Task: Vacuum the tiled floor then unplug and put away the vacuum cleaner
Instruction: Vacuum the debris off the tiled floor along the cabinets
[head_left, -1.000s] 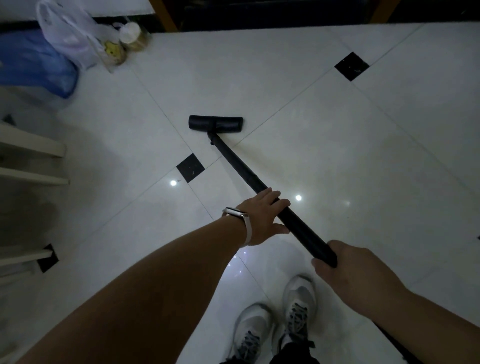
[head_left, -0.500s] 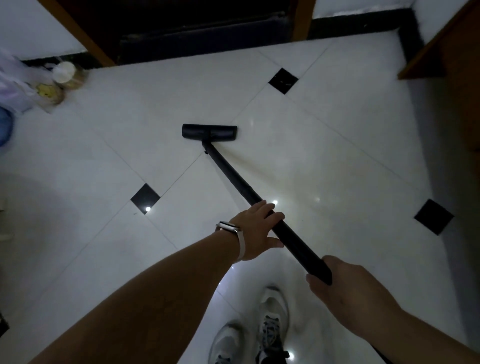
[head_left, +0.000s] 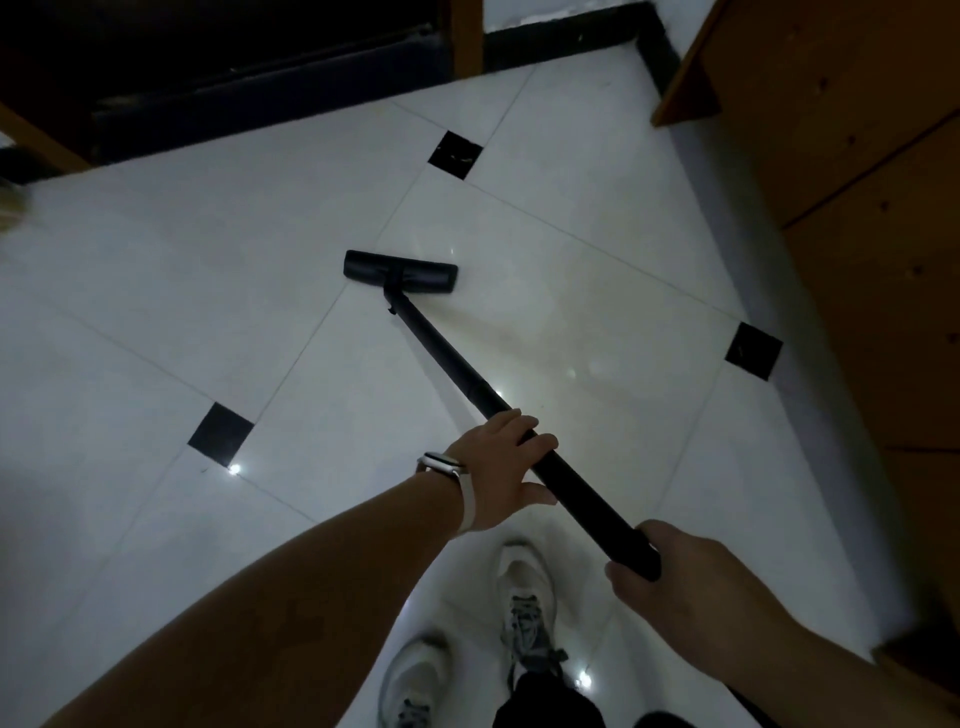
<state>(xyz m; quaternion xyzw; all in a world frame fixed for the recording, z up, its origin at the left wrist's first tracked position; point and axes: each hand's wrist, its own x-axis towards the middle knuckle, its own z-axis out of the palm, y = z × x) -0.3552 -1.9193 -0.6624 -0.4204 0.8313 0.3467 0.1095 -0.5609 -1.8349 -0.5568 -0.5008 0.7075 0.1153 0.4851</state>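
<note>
Head view, dim light. Vacuum wand (head_left: 447, 358): black, straight tube, long axis running diagonally from lower right near the person up and left, away from the body. Its far end points toward the dark doorway (head_left: 234, 62). Floor head (head_left: 400, 271) sits at that far end, flat on the tiled floor (head_left: 208, 260), its own long axis crosswise to the wand, roughly left to right, lying over a grout line. Hands: left hand (head_left: 498, 467) is at mid-tube, fingers curled over the top of the wand, thumb stretched out below; a pale watch (head_left: 441, 462) is on that wrist. Right hand (head_left: 670, 577) is wrapped around the near end of the tube. White shoes (head_left: 524, 587) are below the hands. Black diamond inlay (head_left: 455, 155) lies beyond the floor head. Wooden cabinet (head_left: 857, 156) stands along the right edge.
</note>
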